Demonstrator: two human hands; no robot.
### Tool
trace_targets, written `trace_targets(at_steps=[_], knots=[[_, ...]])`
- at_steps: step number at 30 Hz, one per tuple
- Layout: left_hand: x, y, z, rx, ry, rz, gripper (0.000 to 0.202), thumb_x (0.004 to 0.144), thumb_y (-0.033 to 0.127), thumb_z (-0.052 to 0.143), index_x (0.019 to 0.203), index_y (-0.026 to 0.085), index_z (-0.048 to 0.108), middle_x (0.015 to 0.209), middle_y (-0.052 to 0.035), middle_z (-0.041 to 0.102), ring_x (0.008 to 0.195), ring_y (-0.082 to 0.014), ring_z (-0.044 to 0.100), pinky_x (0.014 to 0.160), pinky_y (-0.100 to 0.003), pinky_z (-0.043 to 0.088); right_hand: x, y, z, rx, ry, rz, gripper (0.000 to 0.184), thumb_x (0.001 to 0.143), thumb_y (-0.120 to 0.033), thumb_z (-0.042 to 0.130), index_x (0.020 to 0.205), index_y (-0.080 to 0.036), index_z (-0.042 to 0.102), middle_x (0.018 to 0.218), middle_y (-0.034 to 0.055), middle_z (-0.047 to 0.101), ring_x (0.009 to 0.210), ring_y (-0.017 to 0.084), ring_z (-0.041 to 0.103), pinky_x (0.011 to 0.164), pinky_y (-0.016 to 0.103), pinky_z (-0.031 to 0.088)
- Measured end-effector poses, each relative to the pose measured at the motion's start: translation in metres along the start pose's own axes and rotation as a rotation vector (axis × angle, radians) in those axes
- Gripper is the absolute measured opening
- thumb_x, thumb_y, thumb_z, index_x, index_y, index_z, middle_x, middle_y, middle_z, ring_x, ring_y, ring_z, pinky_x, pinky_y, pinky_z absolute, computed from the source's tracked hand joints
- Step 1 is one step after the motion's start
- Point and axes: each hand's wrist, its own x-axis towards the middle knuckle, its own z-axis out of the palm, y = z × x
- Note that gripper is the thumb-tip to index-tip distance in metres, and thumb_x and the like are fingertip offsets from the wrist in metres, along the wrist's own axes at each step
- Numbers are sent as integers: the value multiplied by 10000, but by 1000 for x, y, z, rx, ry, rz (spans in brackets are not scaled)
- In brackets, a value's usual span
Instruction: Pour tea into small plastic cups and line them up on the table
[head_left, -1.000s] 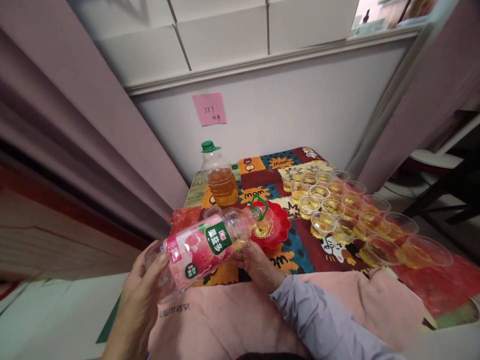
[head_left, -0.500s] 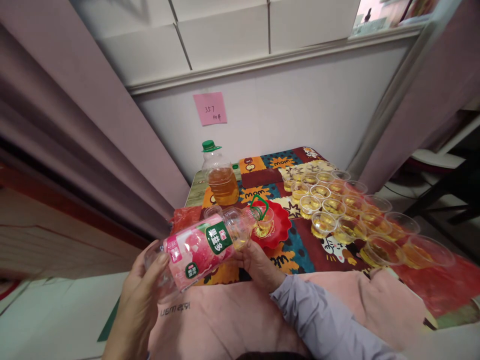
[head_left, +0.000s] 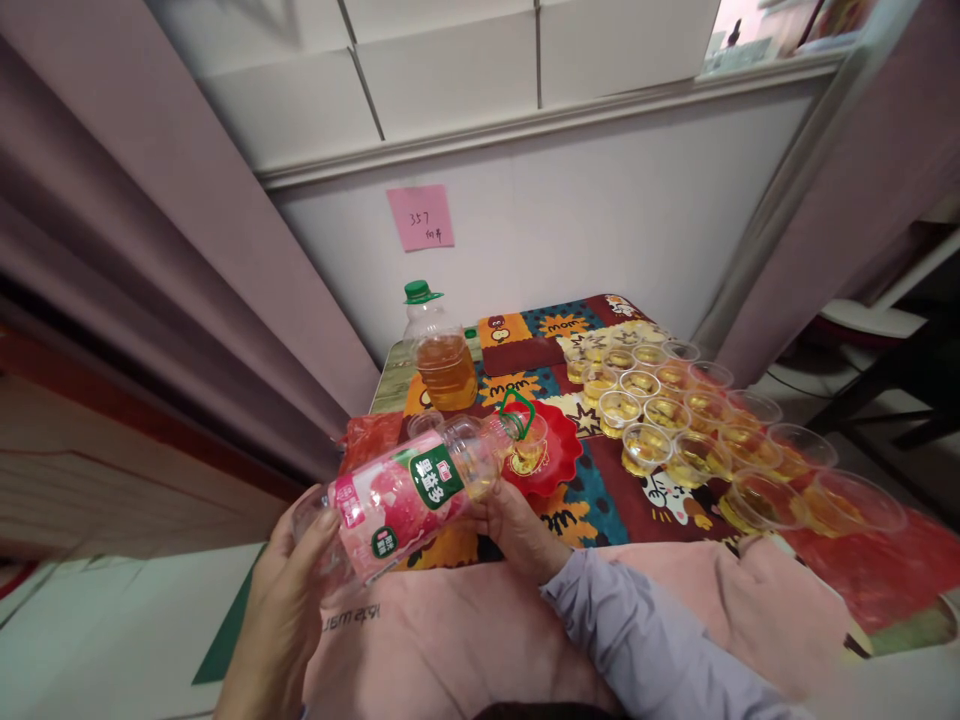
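A clear plastic juice bottle (head_left: 401, 495) with a pink label lies tilted across both hands, its neck to the right and lower than its base. My left hand (head_left: 289, 560) wraps round the base end. My right hand (head_left: 517, 530) grips it from beneath near the shoulder, with some fingers hidden behind it. A little yellow liquid shows near the bottle's neck. The mouth, with a green ring handle (head_left: 517, 412), is over a clear plastic cup (head_left: 531, 450) standing on a red scalloped plate (head_left: 561, 470).
Several clear cups (head_left: 649, 447) of yellow liquid stand close together on the right of the patterned table mat (head_left: 525, 355). A large green-capped bottle (head_left: 445, 370) of amber liquid stands at the back left. Red plastic film (head_left: 367, 435) lies at the left edge. A pink note (head_left: 420, 218) is on the wall.
Almost nothing differs. The left hand and the bottle's base have shifted very slightly to the right; the bottle mouth stays above the cup.
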Motion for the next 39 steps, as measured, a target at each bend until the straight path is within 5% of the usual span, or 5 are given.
trace_targets(at_steps=[5, 21, 26, 32, 39], knots=[[3, -22, -2, -167, -1, -19, 870, 467, 562, 1126, 1212, 222, 833, 1218, -64, 871, 883, -273, 813, 692, -341, 668, 1, -1, -3, -44, 2, 2, 923, 786, -890, 944, 1440, -285, 702, 1349, 104, 874, 1126, 301, 873, 1030, 470, 686], [22, -130, -14, -490, 17, 24, 703, 528, 741, 1034, 1013, 284, 810, 1097, -34, 883, 1080, -334, 807, 895, -444, 695, -3, -9, -10, -346, -177, -84, 1241, 793, -815, 996, 1776, -301, 441, 1689, 206, 668, 1450, 394, 751, 1277, 633, 565], [27, -132, -20, -473, -1, 10, 701, 495, 713, 1025, 995, 275, 801, 1017, -38, 855, 979, -311, 787, 857, -428, 684, -24, -53, -22, -1034, -71, -253, 1129, 848, -640, 1017, 1786, -256, 520, 1729, 253, 656, 1452, 445, 757, 1207, 646, 625], [24, -129, -18, -536, 44, 3, 613, 572, 621, 1002, 1022, 262, 793, 912, -1, 812, 874, -268, 743, 786, -374, 636, -41, -140, -42, -1611, 136, -424, 435, 1053, -427, 836, 1448, -248, 820, 1358, 148, 897, 1191, 345, 881, 1061, 499, 693], [20, -124, -17, -519, 29, -33, 550, 575, 614, 1011, 966, 296, 792, 935, 12, 816, 862, -259, 745, 714, -352, 632, 4, -189, -36, -2068, 72, -317, 632, 1049, -513, 860, 1560, -167, 723, 1536, 222, 789, 1313, 385, 815, 1078, 469, 639]])
